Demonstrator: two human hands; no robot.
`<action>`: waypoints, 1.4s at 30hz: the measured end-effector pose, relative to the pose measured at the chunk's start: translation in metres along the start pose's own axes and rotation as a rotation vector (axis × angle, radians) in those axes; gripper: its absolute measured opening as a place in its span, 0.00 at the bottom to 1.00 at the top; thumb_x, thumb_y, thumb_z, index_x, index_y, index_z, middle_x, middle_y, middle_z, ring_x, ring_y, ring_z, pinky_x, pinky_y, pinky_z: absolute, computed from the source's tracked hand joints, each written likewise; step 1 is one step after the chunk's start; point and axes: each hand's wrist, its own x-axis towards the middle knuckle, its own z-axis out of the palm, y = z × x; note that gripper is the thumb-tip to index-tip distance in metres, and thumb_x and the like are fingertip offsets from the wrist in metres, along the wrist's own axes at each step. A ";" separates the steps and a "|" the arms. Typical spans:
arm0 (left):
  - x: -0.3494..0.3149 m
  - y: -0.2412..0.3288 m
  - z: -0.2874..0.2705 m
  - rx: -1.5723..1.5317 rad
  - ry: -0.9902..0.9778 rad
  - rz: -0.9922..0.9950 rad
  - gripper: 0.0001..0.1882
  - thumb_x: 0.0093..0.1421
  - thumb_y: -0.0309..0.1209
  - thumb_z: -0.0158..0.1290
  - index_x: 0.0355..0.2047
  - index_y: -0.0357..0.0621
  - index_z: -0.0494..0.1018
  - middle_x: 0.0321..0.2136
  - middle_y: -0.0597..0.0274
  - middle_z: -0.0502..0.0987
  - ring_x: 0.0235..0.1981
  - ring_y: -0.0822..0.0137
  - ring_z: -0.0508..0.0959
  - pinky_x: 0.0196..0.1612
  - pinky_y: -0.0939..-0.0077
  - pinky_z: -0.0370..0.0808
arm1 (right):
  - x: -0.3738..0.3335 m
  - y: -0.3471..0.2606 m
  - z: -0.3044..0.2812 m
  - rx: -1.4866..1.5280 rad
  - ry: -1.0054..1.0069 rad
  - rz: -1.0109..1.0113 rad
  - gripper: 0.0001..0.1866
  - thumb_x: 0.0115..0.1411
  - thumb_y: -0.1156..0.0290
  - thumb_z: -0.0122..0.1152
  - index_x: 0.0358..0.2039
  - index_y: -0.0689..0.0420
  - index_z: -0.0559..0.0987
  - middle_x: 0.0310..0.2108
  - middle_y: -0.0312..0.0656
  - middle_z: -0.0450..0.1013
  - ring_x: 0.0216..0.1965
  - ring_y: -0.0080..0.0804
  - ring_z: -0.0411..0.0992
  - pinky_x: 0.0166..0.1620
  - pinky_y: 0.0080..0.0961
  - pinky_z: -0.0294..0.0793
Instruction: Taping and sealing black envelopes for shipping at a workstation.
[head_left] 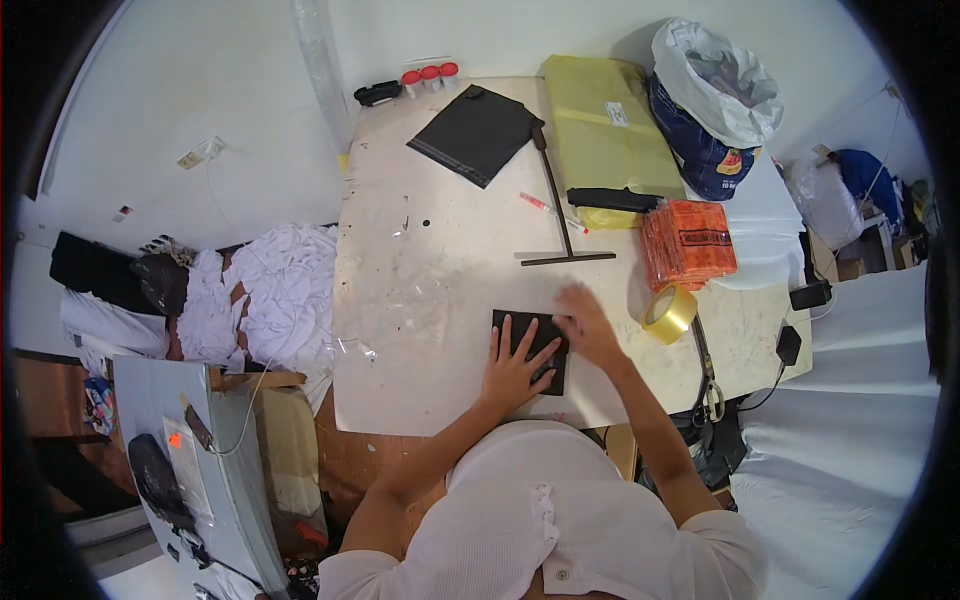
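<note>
A small black rectangular packet (546, 328), possibly a folded plastic mailer, lies near the table's front edge. Flat on top of it rests my left hand (513, 368), its fingers spread. My right hand (588, 326) is at the packet's right side, its fingers smeared by motion; whether they grip the packet cannot be made out. Farther back on the table is a larger flat black plastic bag (472, 138). A dark T-shaped tool (556, 195) lies between that bag and my right hand.
Right of my hands are a yellow tape roll (681, 318), scissors (712, 385) and stacked orange packets (690, 245). Behind them stand a yellow wrapped package (600, 140) and a white-lined blue sack (700, 140). Red-lidded jars (430, 78) line the back edge. White cloth (285, 290) is heaped at left.
</note>
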 end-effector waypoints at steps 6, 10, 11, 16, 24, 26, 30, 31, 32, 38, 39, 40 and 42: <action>0.000 0.005 0.001 0.036 0.058 0.011 0.27 0.55 0.50 0.46 0.56 0.70 0.60 0.59 0.56 0.55 0.58 0.44 0.53 0.58 0.43 0.47 | 0.078 0.024 -0.017 -0.323 0.327 0.251 0.17 0.50 0.58 0.54 0.32 0.59 0.77 0.33 0.45 0.74 0.40 0.46 0.69 0.44 0.42 0.65; -0.003 0.008 0.005 0.044 0.108 0.012 0.26 0.54 0.49 0.46 0.55 0.68 0.62 0.55 0.57 0.60 0.53 0.53 0.60 0.56 0.48 0.53 | 0.111 0.030 -0.018 -0.438 -0.020 0.383 0.20 0.45 0.53 0.55 0.25 0.59 0.79 0.27 0.48 0.75 0.34 0.48 0.72 0.40 0.41 0.69; -0.002 0.008 0.005 0.067 0.159 0.029 0.25 0.54 0.48 0.47 0.53 0.65 0.64 0.52 0.59 0.62 0.50 0.56 0.62 0.54 0.51 0.56 | 0.114 0.029 -0.016 -0.387 -0.058 0.360 0.21 0.43 0.52 0.54 0.23 0.59 0.79 0.25 0.49 0.74 0.32 0.48 0.73 0.38 0.40 0.70; -0.006 0.004 0.012 0.043 0.225 0.037 0.24 0.53 0.47 0.49 0.51 0.60 0.66 0.47 0.60 0.66 0.47 0.59 0.64 0.49 0.54 0.59 | 0.095 0.001 -0.003 -0.196 -0.012 0.356 0.18 0.43 0.55 0.55 0.19 0.59 0.77 0.19 0.50 0.73 0.24 0.47 0.72 0.29 0.38 0.71; -0.003 0.003 0.012 0.048 0.302 0.041 0.21 0.51 0.45 0.52 0.46 0.59 0.69 0.42 0.62 0.66 0.44 0.61 0.64 0.46 0.56 0.60 | 0.044 -0.028 0.022 -0.102 0.025 0.406 0.16 0.44 0.56 0.55 0.19 0.58 0.76 0.19 0.48 0.73 0.24 0.47 0.72 0.31 0.38 0.71; -0.003 0.002 0.012 0.060 0.303 0.040 0.20 0.50 0.44 0.53 0.44 0.60 0.70 0.40 0.62 0.66 0.43 0.61 0.64 0.45 0.56 0.60 | 0.040 -0.031 0.024 -0.130 0.054 0.353 0.16 0.45 0.57 0.55 0.18 0.59 0.75 0.18 0.49 0.71 0.22 0.46 0.71 0.27 0.37 0.69; -0.002 0.003 0.014 0.067 0.315 0.058 0.19 0.49 0.44 0.54 0.43 0.61 0.71 0.38 0.63 0.66 0.43 0.61 0.64 0.45 0.56 0.60 | 0.036 -0.032 0.027 -0.126 0.043 0.325 0.14 0.45 0.59 0.56 0.16 0.58 0.74 0.18 0.46 0.71 0.25 0.45 0.70 0.29 0.38 0.70; -0.002 0.004 0.015 0.067 0.307 0.063 0.19 0.49 0.44 0.54 0.43 0.61 0.71 0.38 0.63 0.66 0.43 0.62 0.64 0.45 0.56 0.60 | 0.036 -0.030 0.029 -0.148 0.054 0.255 0.13 0.46 0.61 0.56 0.15 0.58 0.73 0.17 0.45 0.70 0.25 0.45 0.69 0.30 0.37 0.70; -0.001 0.005 0.015 0.066 0.299 0.069 0.18 0.49 0.43 0.54 0.42 0.61 0.71 0.37 0.64 0.66 0.42 0.62 0.64 0.45 0.56 0.60 | 0.035 -0.027 0.030 -0.172 0.066 0.187 0.13 0.46 0.63 0.56 0.14 0.58 0.72 0.17 0.44 0.70 0.25 0.44 0.68 0.30 0.36 0.69; 0.000 0.005 0.010 0.055 0.279 0.081 0.21 0.50 0.45 0.53 0.46 0.62 0.70 0.38 0.63 0.67 0.41 0.62 0.65 0.45 0.57 0.61 | 0.028 -0.040 0.003 -0.056 0.257 0.090 0.10 0.47 0.67 0.58 0.17 0.58 0.70 0.19 0.42 0.68 0.28 0.42 0.66 0.33 0.33 0.66; -0.003 0.004 0.008 0.026 0.235 0.070 0.22 0.51 0.44 0.52 0.48 0.60 0.69 0.41 0.62 0.68 0.43 0.61 0.65 0.47 0.56 0.60 | 0.021 -0.043 -0.009 0.026 0.264 0.140 0.10 0.47 0.69 0.61 0.23 0.59 0.70 0.25 0.44 0.67 0.34 0.43 0.64 0.39 0.36 0.62; -0.005 0.004 0.004 0.014 0.239 0.089 0.22 0.51 0.44 0.52 0.48 0.60 0.69 0.41 0.62 0.68 0.43 0.61 0.65 0.47 0.56 0.60 | 0.012 -0.043 -0.020 0.011 0.278 0.150 0.10 0.47 0.69 0.61 0.23 0.59 0.70 0.25 0.44 0.67 0.34 0.43 0.64 0.39 0.36 0.62; -0.010 0.003 -0.001 -0.021 0.154 0.066 0.22 0.54 0.43 0.50 0.50 0.58 0.67 0.45 0.60 0.66 0.46 0.59 0.64 0.51 0.55 0.57 | -0.010 -0.036 -0.038 -0.119 0.795 0.066 0.14 0.45 0.72 0.64 0.30 0.61 0.69 0.31 0.46 0.65 0.39 0.45 0.62 0.47 0.35 0.58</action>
